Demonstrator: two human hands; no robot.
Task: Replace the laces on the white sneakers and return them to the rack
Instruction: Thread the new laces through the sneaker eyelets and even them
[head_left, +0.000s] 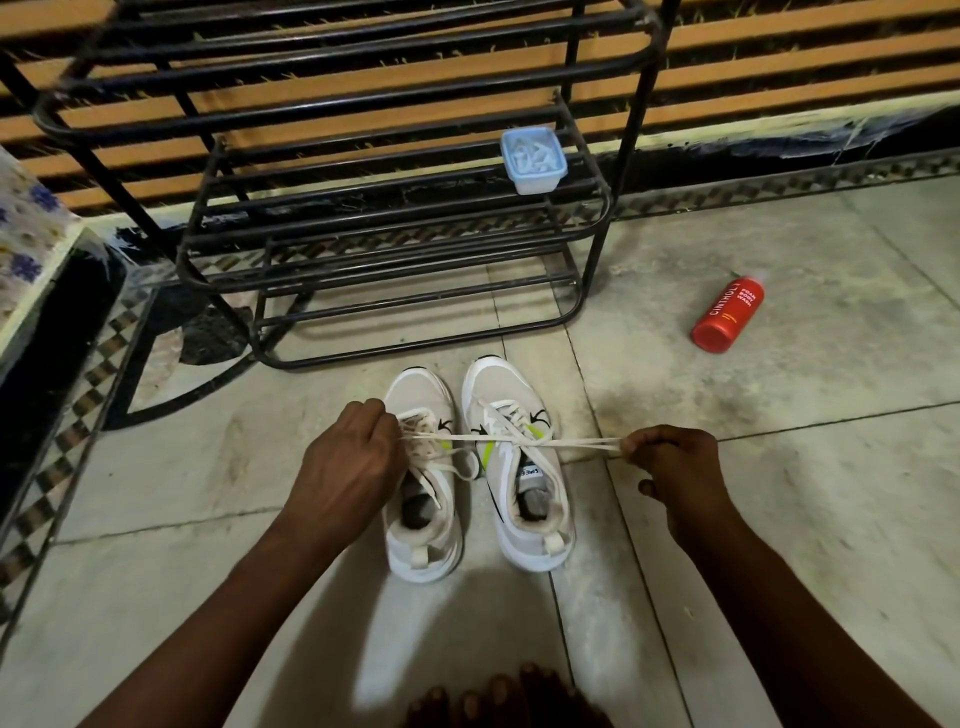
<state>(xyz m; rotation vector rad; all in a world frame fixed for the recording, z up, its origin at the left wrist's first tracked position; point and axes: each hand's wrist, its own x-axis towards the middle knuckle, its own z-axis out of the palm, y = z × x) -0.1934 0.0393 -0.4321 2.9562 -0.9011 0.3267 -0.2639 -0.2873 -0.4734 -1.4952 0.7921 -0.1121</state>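
Toes (498, 696) sit at the bottom edge of the view, on pale floor tiles (779, 493).

Far left: a ledge under floral cloth (26, 244).

Left hand (353, 457): fingers curled, pinching the lace (571, 442) where it leaves the eyelets of the left sneaker (423, 395). Hand lies over that shoe's tongue, so the exact pinch point is hidden.

Left sneaker: white, upright on the floor, toe towards the rack (395, 221). Loose lace loops lie across its opening.

Rack: black metal bars, several tiers, standing just beyond the toes of both shoes. No shoes on the tiers in view.

Right sneaker (498, 384): white with a yellow-green mark, upright, just beside the left one, laced at the front.

Lace: two strands drawn taut and near level, running from the left sneaker over the top of the right sneaker.

Pale blue container (532, 158): on a middle tier, right end of rack. Contents unclear.

Right hand (670, 457): fingers closed, gripping the lace ends, to the right of both shoes.

Red bottle (727, 314): lying on its side on the floor, well apart, right of rack
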